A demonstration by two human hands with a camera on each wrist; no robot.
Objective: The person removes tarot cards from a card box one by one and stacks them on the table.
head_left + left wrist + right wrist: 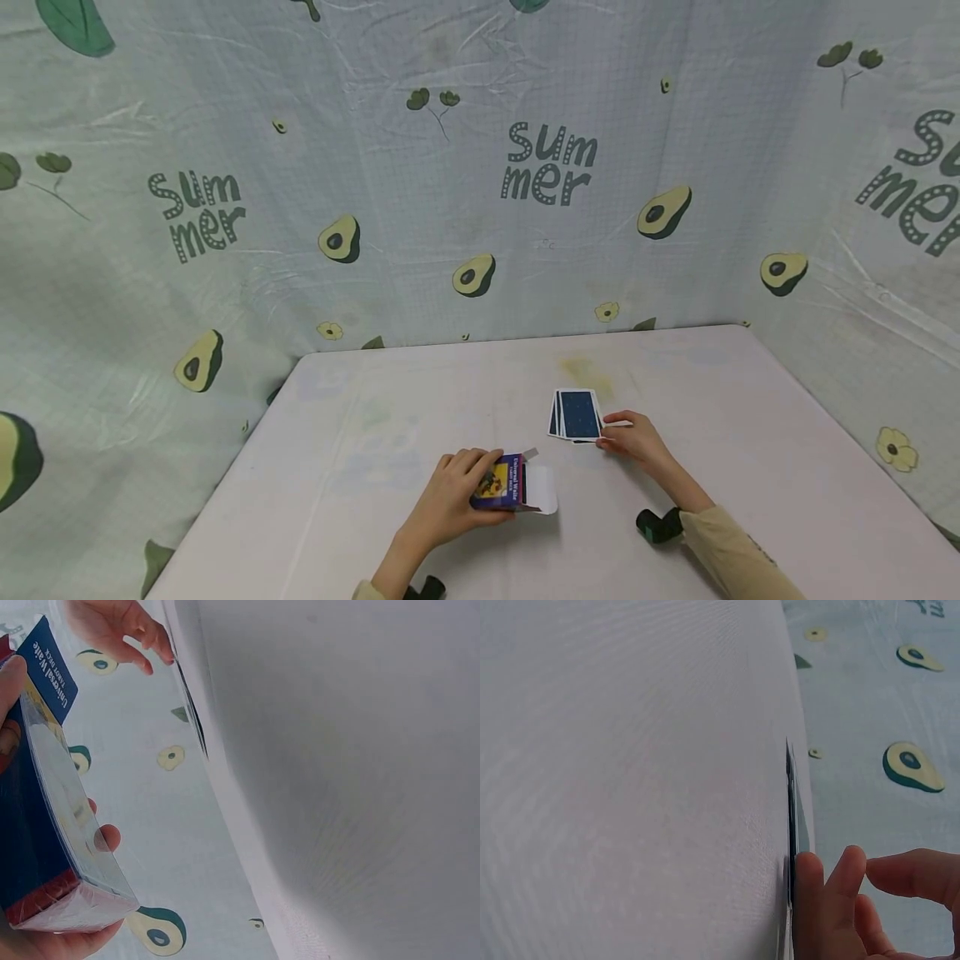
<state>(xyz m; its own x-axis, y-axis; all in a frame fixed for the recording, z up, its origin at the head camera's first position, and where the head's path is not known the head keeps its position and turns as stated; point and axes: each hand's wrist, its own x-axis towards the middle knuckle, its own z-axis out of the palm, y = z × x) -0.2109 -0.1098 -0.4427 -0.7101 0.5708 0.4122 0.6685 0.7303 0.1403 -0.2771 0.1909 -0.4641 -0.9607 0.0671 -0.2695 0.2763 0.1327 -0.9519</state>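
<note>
A purple-blue tarot box [504,483], labelled Universal Waite, is gripped by my left hand [452,493] low over the table's middle. Its white end flap [542,490] hangs out toward the right. The left wrist view shows the box [37,817] close up, fingers and thumb wrapped around its sides. Farther back, a small stack of blue-backed cards [580,415] with white borders lies face down, slightly fanned. At its right edge is my right hand [637,439], loosely bent, fingertips [810,870] right by the card edges and low to the table.
The white table [360,533] has a yellowish stain beyond the cards. A black strapped device [658,527] sits at my right wrist, and another [426,588] at my left. A cloth backdrop [390,167] with avocado prints rises behind and beside the table.
</note>
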